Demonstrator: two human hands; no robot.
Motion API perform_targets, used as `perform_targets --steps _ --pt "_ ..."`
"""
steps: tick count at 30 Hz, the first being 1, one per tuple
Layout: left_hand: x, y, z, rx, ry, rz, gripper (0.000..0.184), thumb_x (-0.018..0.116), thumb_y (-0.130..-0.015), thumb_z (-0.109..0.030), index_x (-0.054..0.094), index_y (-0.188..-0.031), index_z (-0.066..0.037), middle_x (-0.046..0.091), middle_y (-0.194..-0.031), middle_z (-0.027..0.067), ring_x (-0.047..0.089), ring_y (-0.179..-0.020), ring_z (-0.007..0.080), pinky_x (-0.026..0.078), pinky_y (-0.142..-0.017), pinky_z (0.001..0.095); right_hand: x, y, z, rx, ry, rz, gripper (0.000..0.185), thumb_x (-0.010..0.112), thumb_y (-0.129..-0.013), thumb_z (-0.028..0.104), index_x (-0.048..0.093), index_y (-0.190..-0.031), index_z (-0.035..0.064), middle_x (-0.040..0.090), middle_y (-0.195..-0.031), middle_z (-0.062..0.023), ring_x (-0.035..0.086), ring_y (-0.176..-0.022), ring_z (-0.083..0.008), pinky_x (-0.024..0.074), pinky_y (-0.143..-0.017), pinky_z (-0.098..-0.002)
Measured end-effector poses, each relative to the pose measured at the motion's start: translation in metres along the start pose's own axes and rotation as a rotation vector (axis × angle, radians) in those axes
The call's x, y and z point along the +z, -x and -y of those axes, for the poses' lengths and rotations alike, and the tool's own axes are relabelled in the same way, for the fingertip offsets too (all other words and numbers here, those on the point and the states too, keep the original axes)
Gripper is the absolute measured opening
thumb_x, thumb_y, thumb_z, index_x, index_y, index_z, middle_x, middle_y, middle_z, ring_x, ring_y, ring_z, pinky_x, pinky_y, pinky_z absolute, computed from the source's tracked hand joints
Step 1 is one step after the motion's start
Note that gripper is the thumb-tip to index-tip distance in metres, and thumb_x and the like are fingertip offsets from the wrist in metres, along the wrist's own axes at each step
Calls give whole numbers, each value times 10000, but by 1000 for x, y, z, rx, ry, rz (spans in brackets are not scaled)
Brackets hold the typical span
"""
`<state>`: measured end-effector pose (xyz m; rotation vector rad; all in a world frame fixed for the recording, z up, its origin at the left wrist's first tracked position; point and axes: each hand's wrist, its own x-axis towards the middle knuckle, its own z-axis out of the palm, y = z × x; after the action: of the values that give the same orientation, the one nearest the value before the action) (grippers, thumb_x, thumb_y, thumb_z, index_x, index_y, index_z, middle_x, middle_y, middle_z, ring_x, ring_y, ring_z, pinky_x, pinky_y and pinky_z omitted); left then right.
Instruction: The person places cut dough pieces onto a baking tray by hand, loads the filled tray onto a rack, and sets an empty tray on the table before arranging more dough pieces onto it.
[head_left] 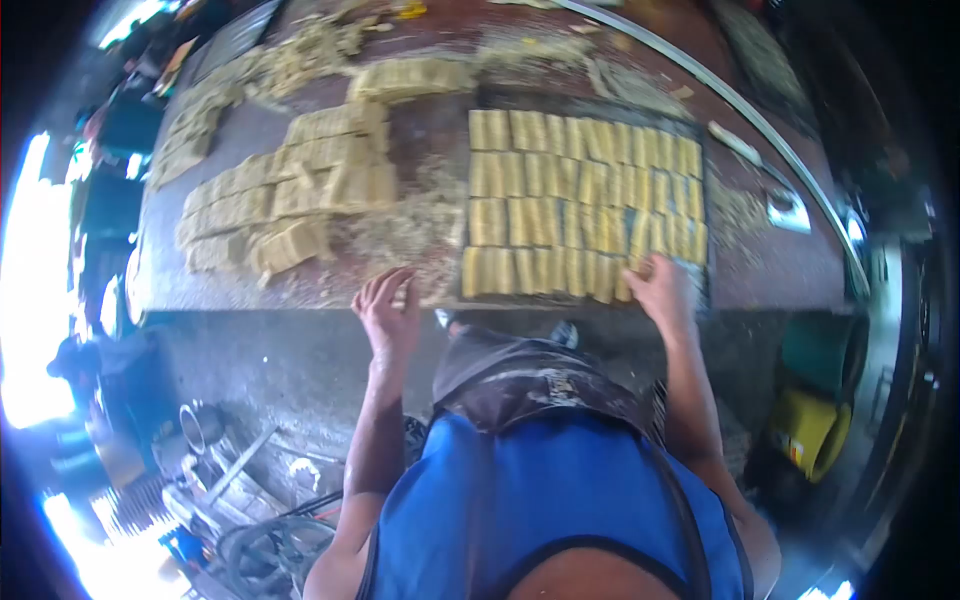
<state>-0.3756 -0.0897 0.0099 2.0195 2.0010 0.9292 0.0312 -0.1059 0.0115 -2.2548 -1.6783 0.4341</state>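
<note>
Rows of small yellow blocks [545, 222] lie side by side on a dark flat tray [590, 107] at the table's front edge. My right hand [662, 295] is at the front right of these rows, thumb and fingers bent round the end of a yellow block [605, 278] in the nearest row; the fingertips partly hide it. My left hand [388, 315] hovers at the table edge left of the tray, fingers loosely curled and apart, with nothing visible in it. Stacks of paler blocks [325, 155] stand beyond it to the left.
Pale shavings or crumbs [415, 225] are scattered over the reddish table [340, 285]. A long metal strip [740, 105] curves along the right side, near a white-handled tool [735, 143]. A yellow container [808, 432] stands on the floor at right; machine parts [270, 550] are at lower left.
</note>
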Motion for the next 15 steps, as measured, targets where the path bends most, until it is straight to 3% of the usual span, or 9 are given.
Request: perform_targets --steps 2,3,5,6,8,10,13,14,15 --pt "-16 -23 41 10 10 -28 160 731 -848 -169 736 -1004 -131 714 -1080 34 620 -1061 221 354 -991 391 -2 -12 30 99 -57 -100 321 771 -824 256 698 -1025 17 718 -887 -161 704 -761 -277 558 -683 -381" --pt "-24 -37 62 16 20 -70 172 738 -843 -176 735 -1008 -129 714 -1081 38 622 -1057 226 357 -987 391 5 -20 58 86 -59 -99 321 771 -824 256 698 -1025 17 718 -887 -161 704 -761 -277 558 -683 -381" --pt "-34 -58 97 13 55 -105 184 745 -839 -183 734 -1013 -126 714 -1081 41 624 -1054 232 359 -983 390 15 -35 112 -113 -459 -148 212 728 -870 184 701 -993 13 723 -873 -148 694 -727 -224 552 -664 -358" --pt "-44 -72 116 16 14 -128 202 750 -833 -185 732 -1023 -117 714 -1080 46 622 -1056 237 361 -980 388 12 -37 156 -115 -415 6 171 702 -894 158 704 -985 13 724 -865 -144 682 -710 -193 548 -655 -326" --pt "-62 -95 154 -16 -8 -105 283 769 -812 -197 730 -1083 -121 703 -1118 57 606 -1089 251 366 -993 412 52 -48 199 -381 -296 40 151 682 -905 158 721 -987 37 727 -813 -113 657 -611 -141 539 -576 -272" --pt "-78 -117 171 -19 -62 -15 314 774 -808 -203 725 -1111 -136 692 -1154 49 597 -1112 251 363 -1003 431 81 -48 254 -364 -432 235 146 667 -912 173 721 -969 50 730 -845 -105 627 -560 -105 523 -498 -255" --pt "-98 -144 192 -71 -115 205 429 789 -795 -254 693 -1207 -182 645 -1269 35 552 -1198 272 348 -1044 474 151 -47 323 -374 -497 565 195 648 -931 227 695 -961 40 684 -739 -69 605 -538 -110 525 -497 -270" --pt "-102 -151 196 -61 -199 303 459 789 -795 -274 677 -1230 -180 635 -1287 41 536 -1222 277 344 -1055 469 166 -49 350 -244 -518 762 224 662 -930 263 681 -932 40 663 -701 -64 611 -529 -132 538 -505 -300" --pt "-103 -158 199 -43 -277 401 491 789 -795 -294 661 -1254 -178 624 -1306 46 521 -1247 283 339 -1067 464 179 -45 379 -142 -530 799 259 686 -919 296 671 -911 38 655 -686 -74 612 -511 -148 536 -504 -322"
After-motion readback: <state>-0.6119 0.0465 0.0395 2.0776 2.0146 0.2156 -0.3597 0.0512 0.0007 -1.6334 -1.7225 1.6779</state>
